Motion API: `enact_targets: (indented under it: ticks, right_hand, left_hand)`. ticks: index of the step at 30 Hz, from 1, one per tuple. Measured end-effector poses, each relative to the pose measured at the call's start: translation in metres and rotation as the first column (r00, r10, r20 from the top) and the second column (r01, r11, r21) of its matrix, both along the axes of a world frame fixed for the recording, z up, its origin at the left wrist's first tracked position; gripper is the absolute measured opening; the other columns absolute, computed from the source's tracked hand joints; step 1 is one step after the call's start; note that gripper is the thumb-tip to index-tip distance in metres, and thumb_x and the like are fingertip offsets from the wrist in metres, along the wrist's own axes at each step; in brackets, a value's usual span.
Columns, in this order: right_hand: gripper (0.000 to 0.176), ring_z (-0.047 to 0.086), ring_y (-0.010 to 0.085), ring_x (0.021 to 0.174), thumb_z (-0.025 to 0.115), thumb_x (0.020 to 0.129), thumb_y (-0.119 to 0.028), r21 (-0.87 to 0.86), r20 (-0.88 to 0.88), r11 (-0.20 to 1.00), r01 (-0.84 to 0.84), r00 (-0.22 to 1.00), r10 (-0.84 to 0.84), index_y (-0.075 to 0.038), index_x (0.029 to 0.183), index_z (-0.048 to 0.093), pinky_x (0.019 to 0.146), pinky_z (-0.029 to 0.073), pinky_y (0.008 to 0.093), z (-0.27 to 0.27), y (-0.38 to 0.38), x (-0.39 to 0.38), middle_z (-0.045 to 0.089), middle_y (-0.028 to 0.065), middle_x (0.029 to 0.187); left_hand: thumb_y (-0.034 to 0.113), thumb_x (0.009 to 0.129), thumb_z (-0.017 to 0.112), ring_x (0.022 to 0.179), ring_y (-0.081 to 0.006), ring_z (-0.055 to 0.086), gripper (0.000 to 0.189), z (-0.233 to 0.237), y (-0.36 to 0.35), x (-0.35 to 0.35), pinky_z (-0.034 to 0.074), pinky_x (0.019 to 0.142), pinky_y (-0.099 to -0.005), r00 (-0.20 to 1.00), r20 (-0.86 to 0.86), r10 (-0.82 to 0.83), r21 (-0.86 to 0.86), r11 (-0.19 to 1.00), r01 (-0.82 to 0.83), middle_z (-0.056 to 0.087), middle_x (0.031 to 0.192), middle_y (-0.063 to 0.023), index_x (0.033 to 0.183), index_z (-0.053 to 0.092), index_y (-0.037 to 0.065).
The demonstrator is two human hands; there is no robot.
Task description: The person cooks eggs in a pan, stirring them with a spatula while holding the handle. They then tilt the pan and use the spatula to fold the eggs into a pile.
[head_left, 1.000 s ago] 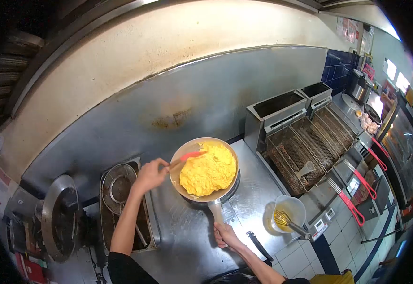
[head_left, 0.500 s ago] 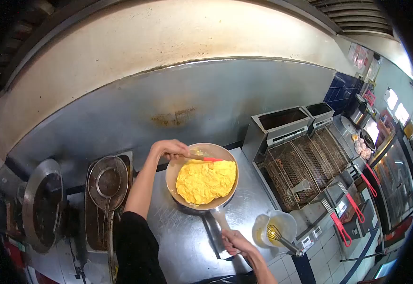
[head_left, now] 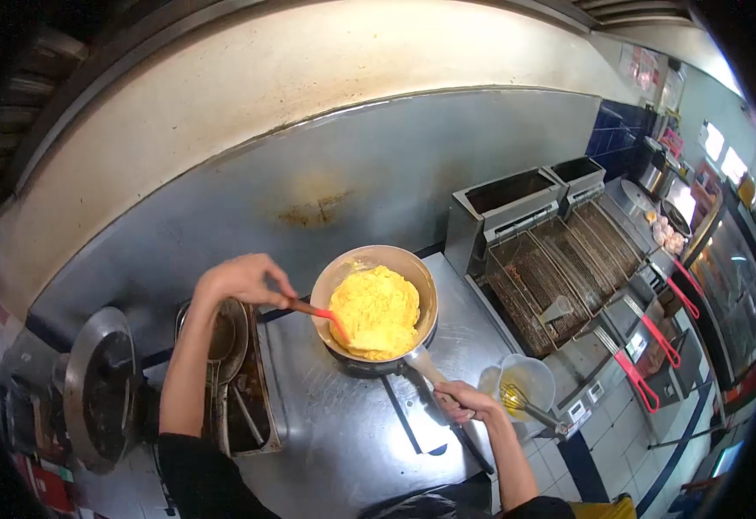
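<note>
The step in hand looks like folding the set egg (head_left: 376, 310) over itself. It would go best with the red spatula (head_left: 317, 312) slid low under the egg's near-left edge. The frying pan (head_left: 330, 278) should be tipped only enough for the mass to roll rather than slide out over the rim. A slow wrist on the handle side should keep the soft curd from tearing. The left hand (head_left: 244, 278) is clenched around the spatula's wooden handle, and its red blade touches the left edge of the egg. The right hand (head_left: 469, 400) is wrapped around the end of the pan's long handle, holding the pan over the burner set in the steel counter (head_left: 334, 432). Whether the pan rests on the burner or is lifted just off it cannot be told. The egg is bright yellow, thick and lumpy. It is heaped into one mound that fills the middle and right of the pan and leaves a bare strip of metal along the far-left wall. A clear jug (head_left: 529, 370) with a whisk (head_left: 535, 409) in it stands just beside the right hand, and the fryer baskets (head_left: 551, 277) lie further right.
</note>
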State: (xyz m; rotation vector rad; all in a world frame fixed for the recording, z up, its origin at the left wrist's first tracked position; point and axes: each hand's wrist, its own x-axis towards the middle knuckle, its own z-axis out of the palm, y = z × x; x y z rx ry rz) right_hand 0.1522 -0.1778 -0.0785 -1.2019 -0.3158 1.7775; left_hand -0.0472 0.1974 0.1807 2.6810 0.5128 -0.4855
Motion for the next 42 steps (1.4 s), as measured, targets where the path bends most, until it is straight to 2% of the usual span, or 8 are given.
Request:
enact_targets:
  ticks: [4,8,14,17,22,27,33,42]
  right_hand:
    - [0.034,0.028,0.0028,0.036,0.049,0.102,-0.041,0.043,0.018,0.999,-0.021,1.000,0.020,-0.013,0.084,0.046,0.030,0.018,0.0205,0.002,0.000,0.007,0.034,-0.0070,0.054]
    - [0.032,0.026,0.0024,0.037,0.048,0.103,-0.038,0.029,0.014,0.999,-0.015,1.000,0.014,-0.012,0.083,0.045,0.030,0.016,0.0222,-0.002,-0.001,0.006,0.034,-0.0074,0.055]
    - [0.030,0.026,0.0035,0.039,0.050,0.102,-0.037,0.003,0.104,0.998,0.064,0.993,-0.064,-0.013,0.084,0.045,0.034,0.018,0.0222,0.007,0.002,-0.025,0.032,-0.0069,0.056]
    - [0.030,0.028,0.0048,0.038,0.046,0.102,-0.038,0.022,0.089,0.991,0.130,0.987,-0.131,-0.013,0.086,0.045,0.033,0.020,0.0218,0.000,0.011,-0.057,0.033,-0.0059,0.055]
    - [0.033,0.030,0.0054,0.040,0.050,0.101,-0.042,0.057,-0.004,0.969,0.240,0.971,-0.240,-0.014,0.084,0.045,0.035,0.022,0.0222,-0.015,0.023,-0.108,0.035,-0.0052,0.058]
    - [0.033,0.031,0.0065,0.039,0.054,0.099,-0.041,0.116,0.000,0.937,0.329,0.944,-0.331,-0.012,0.086,0.045,0.035,0.024,0.0238,-0.004,0.028,-0.113,0.035,-0.0045,0.057]
    - [0.034,0.031,0.0083,0.039,0.054,0.100,-0.040,0.132,-0.040,0.929,0.345,0.938,-0.343,-0.010,0.087,0.044,0.035,0.025,0.0258,-0.016,0.026,-0.116,0.035,-0.0032,0.055]
    - [0.032,0.032,0.0085,0.038,0.053,0.100,-0.038,0.125,-0.118,0.935,0.331,0.941,-0.317,-0.010,0.088,0.043,0.034,0.025,0.0263,-0.021,0.024,-0.106,0.036,-0.0027,0.056]
  left_hand:
    - [0.030,0.082,0.077,0.075,-0.0116,0.064,0.027,-0.056,0.040,-0.034,0.051,0.071,-0.0297,0.999,-0.014,0.039,-0.032,0.999,-0.039,0.074,0.094,0.0002,0.107,0.076,0.019]
    - [0.036,0.086,0.075,0.062,-0.0081,0.057,0.028,-0.115,-0.005,-0.023,0.043,0.052,-0.0237,0.969,-0.090,0.231,-0.414,0.876,-0.247,0.064,0.080,0.0025,0.108,0.073,0.017]
    - [0.031,0.088,0.070,0.046,-0.0066,0.049,0.027,-0.186,-0.084,0.018,0.034,0.039,-0.0234,0.836,0.168,0.522,-0.607,0.724,-0.329,0.056,0.059,-0.0002,0.105,0.066,0.010]
    - [0.031,0.088,0.067,0.051,-0.0134,0.058,0.026,-0.232,-0.098,0.052,0.043,0.043,-0.0288,0.730,0.263,0.631,-0.619,0.691,-0.374,0.062,0.063,-0.0050,0.102,0.068,0.010]
    - [0.036,0.083,0.064,0.084,-0.0336,0.070,0.029,-0.282,-0.073,0.094,0.054,0.077,-0.0432,0.464,0.498,0.732,-0.455,0.677,-0.579,0.071,0.090,-0.0187,0.095,0.070,0.010]
    - [0.038,0.081,0.067,0.094,-0.0354,0.068,0.032,-0.193,-0.072,0.034,0.053,0.083,-0.0422,0.547,0.676,0.493,-0.180,0.831,-0.527,0.071,0.097,-0.0178,0.100,0.072,0.013]
    - [0.033,0.082,0.070,0.092,-0.0342,0.068,0.029,-0.044,-0.121,-0.056,0.052,0.081,-0.0424,0.869,0.284,0.405,0.111,0.886,-0.449,0.071,0.095,-0.0160,0.103,0.070,0.012]
    - [0.025,0.087,0.060,0.088,-0.0412,0.066,0.025,-0.145,-0.134,-0.001,0.050,0.080,-0.0518,0.899,0.303,0.316,0.162,0.913,-0.375,0.070,0.089,-0.0211,0.106,0.068,0.012]
